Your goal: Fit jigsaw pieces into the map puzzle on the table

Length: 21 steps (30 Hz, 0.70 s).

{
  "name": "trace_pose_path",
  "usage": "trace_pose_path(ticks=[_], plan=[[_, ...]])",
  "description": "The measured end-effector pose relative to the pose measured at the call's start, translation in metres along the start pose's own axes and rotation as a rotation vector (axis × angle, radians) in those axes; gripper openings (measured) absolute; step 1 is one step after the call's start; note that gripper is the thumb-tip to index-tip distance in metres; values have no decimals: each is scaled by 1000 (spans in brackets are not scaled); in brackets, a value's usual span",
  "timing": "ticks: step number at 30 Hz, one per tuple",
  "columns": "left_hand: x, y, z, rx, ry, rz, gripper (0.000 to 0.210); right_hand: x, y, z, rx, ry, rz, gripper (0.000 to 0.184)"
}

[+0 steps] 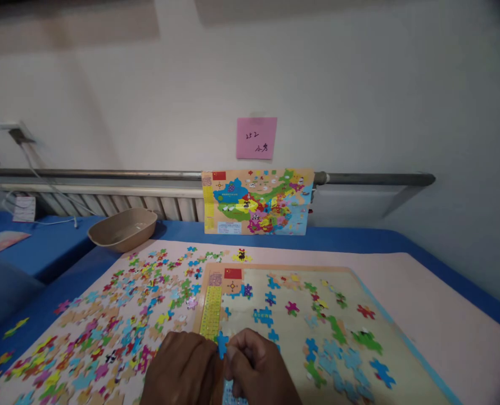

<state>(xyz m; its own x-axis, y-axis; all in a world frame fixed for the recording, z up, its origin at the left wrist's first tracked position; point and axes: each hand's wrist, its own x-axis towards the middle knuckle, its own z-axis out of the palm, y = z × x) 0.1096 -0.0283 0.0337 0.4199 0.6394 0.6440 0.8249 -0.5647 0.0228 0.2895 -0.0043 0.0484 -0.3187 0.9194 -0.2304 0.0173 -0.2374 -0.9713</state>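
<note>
My left hand (182, 368) and my right hand (260, 368) meet at the bottom of the view, over the near left corner of a wooden puzzle board (384, 360). Between their fingertips they pinch a small blue puzzle piece (221, 342). The board carries a red flag tile (233, 274), a yellow strip (211, 312) along its left side and scattered coloured pieces. A big spread of loose coloured pieces (118, 315) lies to the left of the board, beside my left hand.
A finished map picture (258, 202) leans against the wall under a pink note (256, 138). A beige tub (123, 228) sits at the back left on the blue table (444, 253). A pipe and radiator run along the wall.
</note>
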Motion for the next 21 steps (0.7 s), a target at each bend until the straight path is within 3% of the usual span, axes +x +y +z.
trace_pose_path(ticks=[6, 15, 21], plan=[[4, 3, -3, -6, 11, -25, 10, -1, -3, 0, -18, 18, 12, 26], [19, 16, -10, -33, 134, -82, 15, -2, -3, -1, -12, 22, -8, 30], [11, 8, -7, -8, 54, -35, 13, 0, 4, -3, -39, 15, -21, 27]])
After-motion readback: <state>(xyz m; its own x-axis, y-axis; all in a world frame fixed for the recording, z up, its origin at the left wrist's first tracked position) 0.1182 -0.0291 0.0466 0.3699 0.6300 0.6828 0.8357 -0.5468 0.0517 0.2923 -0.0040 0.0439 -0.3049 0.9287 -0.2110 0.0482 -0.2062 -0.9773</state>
